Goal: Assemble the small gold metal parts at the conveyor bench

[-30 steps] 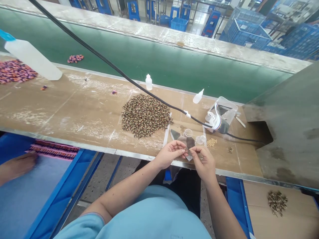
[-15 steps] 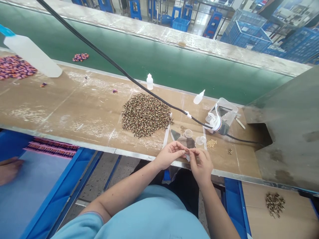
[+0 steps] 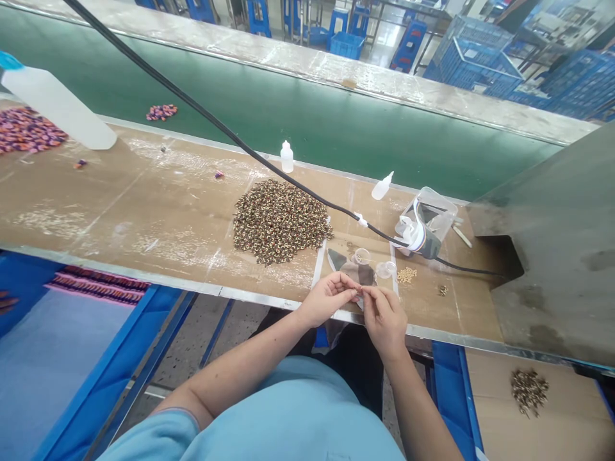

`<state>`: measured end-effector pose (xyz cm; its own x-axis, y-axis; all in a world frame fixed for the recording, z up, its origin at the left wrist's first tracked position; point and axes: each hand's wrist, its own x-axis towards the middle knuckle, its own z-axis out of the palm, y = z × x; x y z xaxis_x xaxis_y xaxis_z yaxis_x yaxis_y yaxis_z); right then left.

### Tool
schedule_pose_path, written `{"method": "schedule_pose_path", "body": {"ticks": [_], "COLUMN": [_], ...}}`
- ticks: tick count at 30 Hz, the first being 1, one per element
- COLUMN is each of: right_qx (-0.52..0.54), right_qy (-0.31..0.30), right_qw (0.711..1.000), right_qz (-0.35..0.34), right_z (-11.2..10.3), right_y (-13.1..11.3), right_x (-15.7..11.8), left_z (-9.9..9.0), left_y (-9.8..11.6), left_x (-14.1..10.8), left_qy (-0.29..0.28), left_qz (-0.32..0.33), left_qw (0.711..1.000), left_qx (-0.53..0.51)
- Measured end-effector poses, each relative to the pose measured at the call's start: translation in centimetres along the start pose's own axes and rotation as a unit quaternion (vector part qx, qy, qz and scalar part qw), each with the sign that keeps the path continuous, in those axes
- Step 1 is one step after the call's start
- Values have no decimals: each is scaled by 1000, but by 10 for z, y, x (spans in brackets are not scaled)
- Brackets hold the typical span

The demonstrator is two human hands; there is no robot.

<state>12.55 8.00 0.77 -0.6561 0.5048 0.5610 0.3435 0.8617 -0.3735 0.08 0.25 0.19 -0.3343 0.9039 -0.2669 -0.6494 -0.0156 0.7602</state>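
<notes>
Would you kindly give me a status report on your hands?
Left hand, right hand: pinching a tiny piece between them, type unclear. Brown pile beyond left hand. Black cable clear of both hands.

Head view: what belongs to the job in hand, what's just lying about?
Likely the job:
tiny piece at the fingertips of left hand and right hand, too small to identify
brown-and-cream pile
beige bits

Probably just lying about:
large blue-capped bottle
pink-and-purple pile
blue crates
</notes>
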Motion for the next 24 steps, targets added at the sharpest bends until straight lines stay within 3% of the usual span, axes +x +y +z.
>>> {"method": "schedule_pose_path", "body": {"ticks": [5,24], "right_qx": [-3,-24], "right_qy": [21,-12], "right_qw": [999,999], "right_qz": [-24,-23], "right_z": [2,-3], "right_y": [1,2], "right_x": [0,7], "left_z": [2,2], "left_y": [0,-3], "left_x": [0,3], "left_qy": [6,26], "left_qz": [5,-5], "left_qw": [1000,999], "left_qx": [3,25]}}
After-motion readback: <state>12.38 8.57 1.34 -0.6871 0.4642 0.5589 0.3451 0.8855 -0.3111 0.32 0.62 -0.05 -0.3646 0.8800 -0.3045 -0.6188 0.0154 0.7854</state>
